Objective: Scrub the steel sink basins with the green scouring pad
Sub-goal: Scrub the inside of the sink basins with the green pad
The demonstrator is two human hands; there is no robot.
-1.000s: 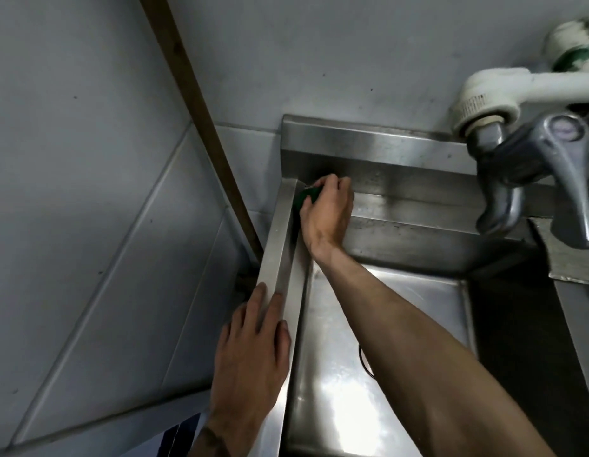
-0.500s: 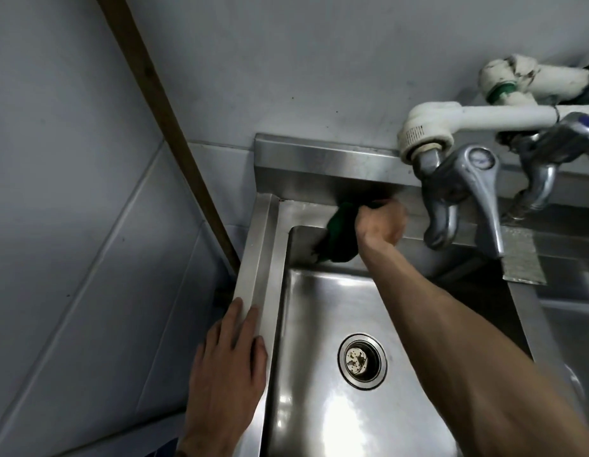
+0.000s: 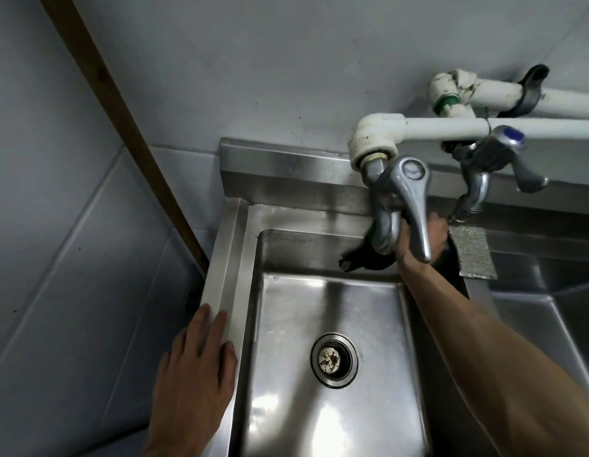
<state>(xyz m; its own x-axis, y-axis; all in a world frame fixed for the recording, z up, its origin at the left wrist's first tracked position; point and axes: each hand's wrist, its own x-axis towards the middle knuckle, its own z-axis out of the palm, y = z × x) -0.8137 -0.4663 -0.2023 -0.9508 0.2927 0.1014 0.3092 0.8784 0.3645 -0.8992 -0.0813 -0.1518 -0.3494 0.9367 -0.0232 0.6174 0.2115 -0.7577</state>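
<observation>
The left steel basin (image 3: 286,324) has a round drain (image 3: 334,360) in its floor. My right hand (image 3: 415,242) grips the dark green scouring pad (image 3: 365,257) against the basin's back wall, right behind and under the steel tap (image 3: 402,206), which hides part of the hand. The pad hangs down to the left of my fist. My left hand (image 3: 194,367) rests flat, fingers straight, on the sink's left rim (image 3: 225,265).
A second tap (image 3: 494,166) and white pipes (image 3: 451,127) run along the wall at the right. A grey mesh patch (image 3: 473,252) lies on the divider beside a second basin (image 3: 550,308). A brown wooden strip (image 3: 121,127) leans in the tiled corner.
My right hand has carried the pad rightwards along the back of the basin, from the left corner to under the tap. My left hand has stayed on the rim.
</observation>
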